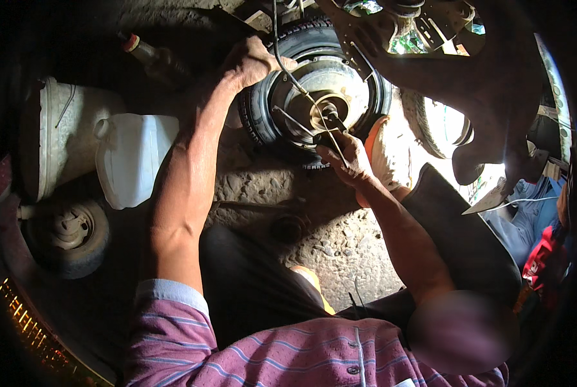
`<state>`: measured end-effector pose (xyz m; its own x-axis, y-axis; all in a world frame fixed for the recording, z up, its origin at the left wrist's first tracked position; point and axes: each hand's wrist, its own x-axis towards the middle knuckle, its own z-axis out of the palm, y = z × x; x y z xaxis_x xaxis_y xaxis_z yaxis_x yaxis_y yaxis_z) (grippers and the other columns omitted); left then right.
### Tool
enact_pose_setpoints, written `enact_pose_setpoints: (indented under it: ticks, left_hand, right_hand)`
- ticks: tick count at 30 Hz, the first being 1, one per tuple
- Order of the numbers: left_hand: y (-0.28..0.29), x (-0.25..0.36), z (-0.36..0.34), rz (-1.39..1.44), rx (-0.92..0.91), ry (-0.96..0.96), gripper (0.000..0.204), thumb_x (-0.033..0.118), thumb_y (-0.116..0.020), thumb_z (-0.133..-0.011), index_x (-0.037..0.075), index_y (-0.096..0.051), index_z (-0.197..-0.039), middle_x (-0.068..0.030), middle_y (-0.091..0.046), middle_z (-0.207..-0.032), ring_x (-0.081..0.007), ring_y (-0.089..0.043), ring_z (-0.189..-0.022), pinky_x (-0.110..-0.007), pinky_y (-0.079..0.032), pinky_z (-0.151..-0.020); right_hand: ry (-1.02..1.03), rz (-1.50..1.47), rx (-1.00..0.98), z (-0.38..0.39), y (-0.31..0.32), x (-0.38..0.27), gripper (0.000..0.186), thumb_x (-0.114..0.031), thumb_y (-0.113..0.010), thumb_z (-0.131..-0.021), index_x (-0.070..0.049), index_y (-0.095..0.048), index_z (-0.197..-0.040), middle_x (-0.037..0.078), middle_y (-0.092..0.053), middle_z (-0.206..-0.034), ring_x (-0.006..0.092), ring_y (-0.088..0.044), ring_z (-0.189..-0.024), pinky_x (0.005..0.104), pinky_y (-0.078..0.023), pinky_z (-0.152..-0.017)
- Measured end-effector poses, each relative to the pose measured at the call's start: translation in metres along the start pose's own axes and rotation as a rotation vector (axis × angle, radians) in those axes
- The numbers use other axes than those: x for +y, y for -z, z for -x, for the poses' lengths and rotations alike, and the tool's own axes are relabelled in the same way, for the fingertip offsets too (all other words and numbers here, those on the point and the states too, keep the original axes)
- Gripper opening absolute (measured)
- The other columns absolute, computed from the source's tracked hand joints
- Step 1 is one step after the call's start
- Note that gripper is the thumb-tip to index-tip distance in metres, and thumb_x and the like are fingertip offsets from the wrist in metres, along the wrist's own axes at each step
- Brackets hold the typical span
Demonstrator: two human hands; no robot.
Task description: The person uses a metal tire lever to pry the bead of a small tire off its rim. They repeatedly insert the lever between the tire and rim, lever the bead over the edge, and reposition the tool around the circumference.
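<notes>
In front of me stands a small wheel with a black tyre (253, 116) and a round metal hub (324, 77). My left hand (253, 62) is closed over the tyre's left side, its thumb lying toward the rim. Close to the hub's centre, my right hand (348, 157) is closed, fingers bent around something dark that I cannot make out. A thin cable (285, 64) comes down from above, crosses the hub face and passes by my right fingers. A short axle end (330, 113) shows in the middle of the hub.
At left are a white plastic jug (137, 158), a pale bucket (76, 122), a bottle (156, 58) and another small wheel (69, 238). A dark metal frame (424, 74) overhangs the right. Red cloth (546, 258) lies at far right. The ground (340, 238) is rough and stony.
</notes>
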<state>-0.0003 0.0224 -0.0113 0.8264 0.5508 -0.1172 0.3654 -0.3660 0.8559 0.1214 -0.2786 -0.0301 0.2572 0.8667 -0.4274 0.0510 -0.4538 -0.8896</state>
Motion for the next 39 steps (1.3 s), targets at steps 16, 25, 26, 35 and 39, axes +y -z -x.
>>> enact_pose_setpoints:
  ticks: [16, 25, 26, 35, 39]
  left_hand:
    - [-0.012, -0.06, -0.014, 0.112, -0.004, -0.004, 0.016, 0.006, -0.076, -0.089, -0.006, -0.078, -0.1, -0.0124, -0.079, -0.097, -0.0148, -0.075, -0.085, -0.029, -0.061, -0.079]
    - [-0.008, -0.018, -0.004, 0.261, -0.026, 0.087, 0.017, 0.005, -0.076, -0.089, -0.008, -0.077, -0.099, -0.0141, -0.079, -0.096, -0.0167, -0.075, -0.088, -0.029, -0.062, -0.08]
    - [-0.009, -0.019, -0.003, 0.357, -0.04, 0.035, 0.016, 0.005, -0.076, -0.089, -0.008, -0.077, -0.099, -0.0142, -0.079, -0.096, -0.0166, -0.075, -0.087, -0.029, -0.062, -0.08]
    - [-0.012, -0.038, -0.009, 0.12, 0.05, -0.033, 0.023, -0.002, -0.061, -0.084, -0.011, -0.077, -0.098, -0.0131, -0.079, -0.096, -0.0137, -0.074, -0.086, -0.027, -0.06, -0.08]
    - [-0.013, -0.033, -0.01, 0.198, 0.053, -0.085, 0.021, -0.001, -0.064, -0.085, -0.01, -0.077, -0.098, -0.012, -0.079, -0.097, -0.0123, -0.073, -0.084, -0.027, -0.06, -0.078]
  right_hand:
    - [0.232, 0.497, 0.029, -0.02, 0.013, -0.007, 0.04, -0.033, -0.08, -0.088, -0.006, -0.074, -0.117, 0.015, -0.077, -0.095, 0.0262, -0.076, -0.083, 0.037, -0.058, -0.076]
    - [0.321, 0.395, 0.141, -0.017, -0.006, -0.025, 0.052, -0.038, -0.083, -0.085, -0.005, -0.071, -0.122, 0.017, -0.076, -0.097, 0.0312, -0.075, -0.087, 0.0409, -0.058, -0.08]
    - [0.242, 0.362, 0.137, -0.01, -0.01, -0.029, 0.045, -0.032, -0.08, -0.087, -0.004, -0.07, -0.12, 0.019, -0.075, -0.098, 0.034, -0.073, -0.089, 0.0415, -0.057, -0.08]
    - [-0.134, 0.286, 0.057, 0.025, -0.058, -0.068, 0.043, -0.04, -0.061, -0.097, 0.003, -0.067, -0.088, 0.017, -0.067, -0.077, 0.0275, -0.063, -0.074, 0.042, -0.05, -0.073]
    - [-0.131, 0.224, 0.036, 0.017, -0.038, -0.052, 0.039, -0.033, -0.059, -0.097, 0.003, -0.068, -0.109, 0.025, -0.07, -0.096, 0.0372, -0.069, -0.092, 0.0438, -0.053, -0.083]
